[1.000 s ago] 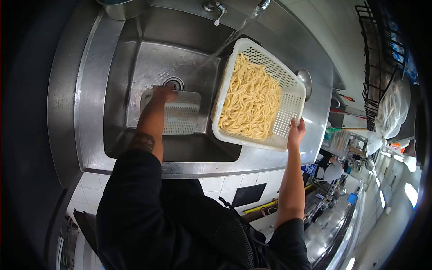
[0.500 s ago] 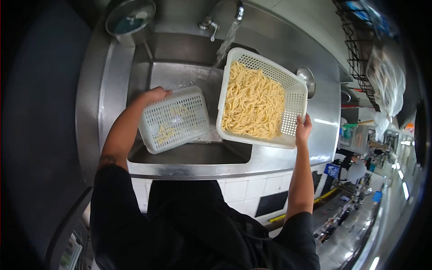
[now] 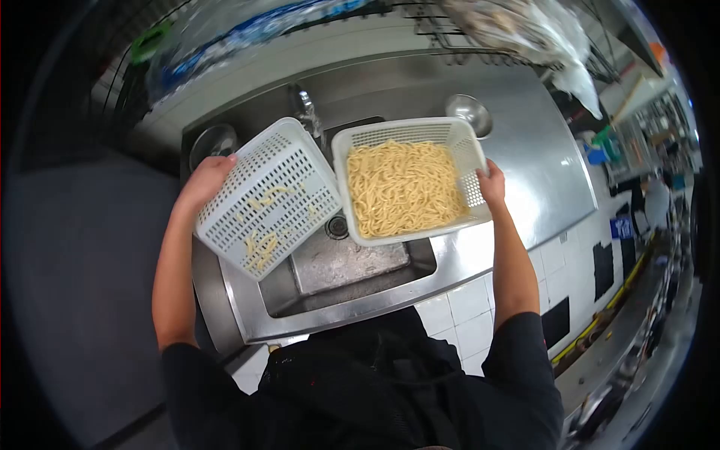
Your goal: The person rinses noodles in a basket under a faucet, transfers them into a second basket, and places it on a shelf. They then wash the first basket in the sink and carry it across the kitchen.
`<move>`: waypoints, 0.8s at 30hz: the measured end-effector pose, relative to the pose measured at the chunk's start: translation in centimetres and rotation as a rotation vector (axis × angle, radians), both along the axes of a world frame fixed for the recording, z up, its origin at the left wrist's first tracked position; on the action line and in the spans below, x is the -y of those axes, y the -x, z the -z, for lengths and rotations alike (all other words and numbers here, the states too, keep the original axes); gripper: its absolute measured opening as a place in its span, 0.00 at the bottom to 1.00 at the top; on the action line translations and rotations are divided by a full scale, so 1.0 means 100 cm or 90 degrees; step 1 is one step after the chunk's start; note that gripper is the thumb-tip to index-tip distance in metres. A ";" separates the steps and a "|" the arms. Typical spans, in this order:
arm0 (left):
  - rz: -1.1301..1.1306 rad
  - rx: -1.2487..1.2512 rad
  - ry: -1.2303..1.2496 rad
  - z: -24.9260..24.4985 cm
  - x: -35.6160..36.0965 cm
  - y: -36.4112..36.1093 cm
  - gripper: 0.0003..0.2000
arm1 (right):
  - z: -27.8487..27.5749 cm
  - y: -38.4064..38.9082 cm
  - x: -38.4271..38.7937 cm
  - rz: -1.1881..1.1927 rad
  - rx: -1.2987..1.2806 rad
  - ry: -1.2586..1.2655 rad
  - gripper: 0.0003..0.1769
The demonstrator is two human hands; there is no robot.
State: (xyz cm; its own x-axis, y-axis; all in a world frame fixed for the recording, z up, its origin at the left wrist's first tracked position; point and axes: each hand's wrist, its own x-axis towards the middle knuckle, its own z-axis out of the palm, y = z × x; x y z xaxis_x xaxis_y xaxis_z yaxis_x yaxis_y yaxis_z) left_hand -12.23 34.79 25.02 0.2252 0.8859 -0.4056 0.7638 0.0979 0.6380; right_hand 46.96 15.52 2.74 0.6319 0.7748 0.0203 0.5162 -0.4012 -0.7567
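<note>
My left hand [image 3: 208, 180] is closed on the rim of a white perforated basket [image 3: 289, 176], which is tilted above the left part of the sink. A few loose noodles [image 3: 261, 247] cling to its slotted surface. On the right, a second white basket [image 3: 474, 154] holds a thick layer of pale yellow noodles [image 3: 405, 187]. It sits over the sink's right edge and the counter. My right hand [image 3: 491, 184] grips this basket's right side. The two baskets are side by side, their near edges almost meeting.
The steel sink [image 3: 352, 262] lies below, with a drain [image 3: 337, 227] between the baskets. A faucet [image 3: 305, 105] runs behind. A metal bowl [image 3: 469, 114] rests on the counter [image 3: 536, 157], and a metal pot [image 3: 213, 144] stands at the back left. Wire shelving [image 3: 450, 34] with bags hangs above.
My left hand has raised the nearly bare basket out of the sink and tilted it. The noodle basket remains in my right hand, turned slightly. The camera view has swung.
</note>
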 end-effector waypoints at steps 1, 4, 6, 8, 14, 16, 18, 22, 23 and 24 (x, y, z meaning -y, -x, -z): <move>0.049 -0.117 -0.163 -0.026 0.007 -0.020 0.23 | 0.004 -0.003 -0.002 0.006 0.011 0.019 0.27; 0.146 -0.294 -0.305 -0.080 0.023 -0.080 0.22 | 0.023 -0.011 -0.003 0.026 0.003 0.026 0.27; 0.133 -0.231 -0.314 -0.088 0.002 -0.091 0.22 | 0.014 -0.008 -0.003 0.009 -0.006 0.024 0.28; 0.093 -0.082 -0.296 -0.093 -0.011 -0.094 0.22 | 0.018 -0.010 -0.005 -0.003 -0.019 0.008 0.28; 0.127 -0.193 -0.565 -0.055 0.064 -0.209 0.16 | 0.015 -0.007 -0.003 -0.002 -0.020 0.009 0.27; 0.129 -0.030 -0.681 -0.007 0.066 -0.223 0.12 | 0.017 -0.009 -0.003 0.021 -0.007 0.018 0.27; 0.122 -0.025 -0.691 -0.010 0.069 -0.224 0.11 | 0.014 -0.007 -0.005 0.047 0.004 0.033 0.27; 0.100 -0.012 -0.709 -0.017 0.069 -0.212 0.09 | -0.002 -0.001 -0.005 0.032 -0.065 0.047 0.28; 0.099 -0.013 -0.713 -0.018 0.068 -0.206 0.09 | 0.003 -0.003 -0.007 0.031 -0.066 0.042 0.28; 0.068 -0.015 -0.710 -0.018 0.072 -0.195 0.08 | 0.014 -0.007 -0.008 0.034 -0.064 0.030 0.28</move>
